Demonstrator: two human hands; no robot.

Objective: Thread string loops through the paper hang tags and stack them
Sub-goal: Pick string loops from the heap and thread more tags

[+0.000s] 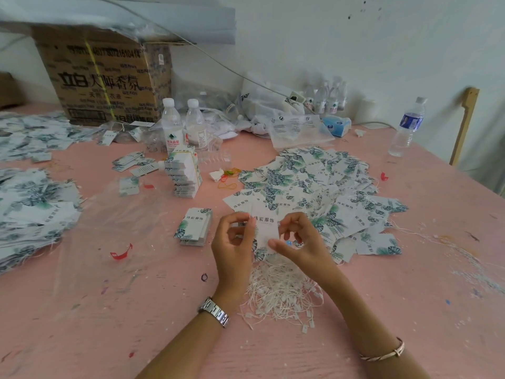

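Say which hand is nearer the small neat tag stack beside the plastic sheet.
Left. The left hand sits just right of the tag stack; the right hand is farther right, across the held tag.

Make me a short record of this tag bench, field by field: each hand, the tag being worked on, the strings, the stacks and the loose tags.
left hand: pinches the left edge of the hang tag
right hand: pinches its right edge; a string in the fingers cannot be made out
hang tag: held up, printed side towards the camera
string loops: white heap on the pink table, under the hands
small stack: just left of the left hand
tall stack: farther back, before the water bottles
loose tags: wide pile behind and right of the hands
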